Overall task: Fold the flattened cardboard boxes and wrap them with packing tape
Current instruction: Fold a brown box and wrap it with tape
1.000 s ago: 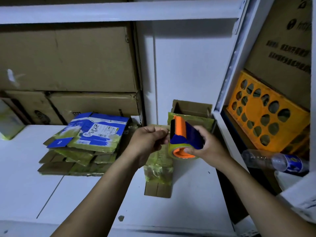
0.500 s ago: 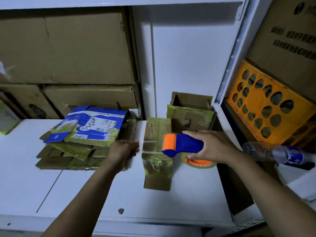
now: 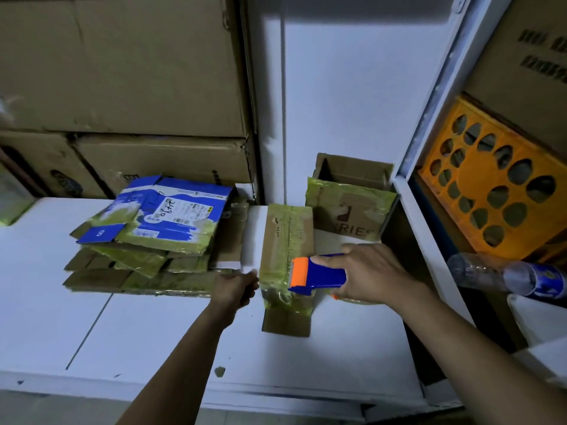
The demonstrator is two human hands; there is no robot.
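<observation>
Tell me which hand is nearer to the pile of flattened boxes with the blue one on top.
Left. The left hand is at the near right corner of the pile; the right hand, gripping the tape dispenser, is further right, beyond the folded box.

— Is it bright there?
— No, quite dim, with a cold blue tint. The white table (image 3: 153,332) and the back panel (image 3: 352,102) catch most of the light. The large cartons (image 3: 122,72) are dark.
— Shadows, glare?
— The gap (image 3: 411,302) to the right of the table is nearly black. The flattened box (image 3: 288,240) shines dully.
— Sharpness?
— Soft, grainy. The shelf post (image 3: 441,87) leans from lens distortion, and the plastic bottle (image 3: 491,271) is smeared.
</observation>
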